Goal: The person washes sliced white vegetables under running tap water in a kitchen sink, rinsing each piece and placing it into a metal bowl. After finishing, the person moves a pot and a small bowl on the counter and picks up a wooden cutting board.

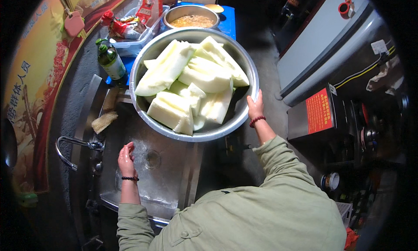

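Note:
A large stainless steel basin (pixel 194 138) holds several big chunks of pale, peeled melon (pixel 169 109), perhaps winter melon. My right hand (pixel 255 105) grips the rim at the basin's lower right, thumb on the inner side. Wet and slightly curled, my left hand (pixel 126 158) is over the stainless steel sink (pixel 163 172), apart from the basin and with nothing in it. The basin is over the far end of the sink. Left of it, on the sink's ledge, lies a dried loofah piece (pixel 104 122). What supports the basin from below is hidden.
A chrome faucet (pixel 67 153) stands at the sink's left side. Beyond the basin are a green pump bottle (pixel 112 63), a clear plastic bin (pixel 143 39) with packets and a metal bowl of food (pixel 192 22) on a blue surface. A white refrigerator (pixel 320 39) is at the right.

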`<control>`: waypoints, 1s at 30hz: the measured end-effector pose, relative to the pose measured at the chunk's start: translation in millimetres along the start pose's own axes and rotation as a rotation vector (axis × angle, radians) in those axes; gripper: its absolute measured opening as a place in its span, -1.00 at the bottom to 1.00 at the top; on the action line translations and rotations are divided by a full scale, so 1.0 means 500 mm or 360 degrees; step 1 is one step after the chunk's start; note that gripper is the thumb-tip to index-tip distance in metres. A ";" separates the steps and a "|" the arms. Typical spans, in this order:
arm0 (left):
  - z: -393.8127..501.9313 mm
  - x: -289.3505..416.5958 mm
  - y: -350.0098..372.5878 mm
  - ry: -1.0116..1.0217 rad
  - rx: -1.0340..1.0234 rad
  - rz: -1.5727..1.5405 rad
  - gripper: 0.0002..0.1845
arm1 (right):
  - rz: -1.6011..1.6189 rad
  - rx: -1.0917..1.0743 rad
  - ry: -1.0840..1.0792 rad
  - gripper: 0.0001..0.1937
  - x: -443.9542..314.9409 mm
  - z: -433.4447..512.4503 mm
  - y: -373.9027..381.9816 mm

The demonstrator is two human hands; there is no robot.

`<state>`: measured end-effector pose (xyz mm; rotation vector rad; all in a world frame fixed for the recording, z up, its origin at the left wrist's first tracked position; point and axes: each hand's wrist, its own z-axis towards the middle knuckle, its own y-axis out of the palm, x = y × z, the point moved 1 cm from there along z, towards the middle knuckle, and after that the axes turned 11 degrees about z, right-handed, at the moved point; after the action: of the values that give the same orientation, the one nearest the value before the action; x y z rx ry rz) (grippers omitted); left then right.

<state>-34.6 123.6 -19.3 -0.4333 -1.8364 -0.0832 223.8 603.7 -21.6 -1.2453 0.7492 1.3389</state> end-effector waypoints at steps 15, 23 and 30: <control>-0.160 0.228 0.495 0.1269 -0.0650 0.1374 -0.73 | 0.0164 -0.0352 0.0381 -0.20 -0.061 0.013 -0.040; -0.123 0.195 0.597 0.0954 -0.0409 0.1485 -0.78 | 0.0128 -0.0582 0.0660 -0.58 0.235 -0.139 -0.510; -0.111 0.177 0.603 0.0384 -0.0337 0.1088 -0.79 | -0.0775 -0.0624 0.1680 -0.69 0.538 -0.554 -0.948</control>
<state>95.2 410.6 32.1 -1.1269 -1.3678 0.1353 788.2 514.0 -238.6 -2.3172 0.8051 0.3522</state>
